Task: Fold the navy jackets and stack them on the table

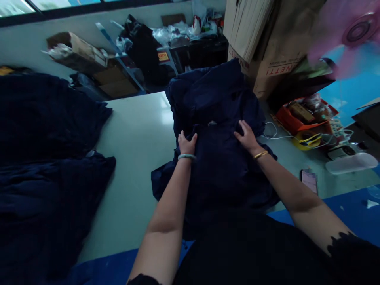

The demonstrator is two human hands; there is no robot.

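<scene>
A dark navy garment (222, 170) lies spread over a pile of folded navy clothes (208, 89) on the pale table. My left hand (187, 144) rests on the garment's left side, thumb and fingers apart, with a pale green bangle at the wrist. On the right side of the same cloth, my right hand (248, 137) lies with its fingers spread; a gold bangle circles that wrist. A small light patch, perhaps a label, shows on the cloth between the hands. The front end of the garment reaches my dark top.
More navy clothes (44, 118) are heaped on the left of the table (133, 158). At the right are a phone (309, 181), a clear bottle (352, 163), yellow tape (307, 141), a red box (292, 118) and a pink fan (360, 29). Cardboard cartons (276, 73) stand behind.
</scene>
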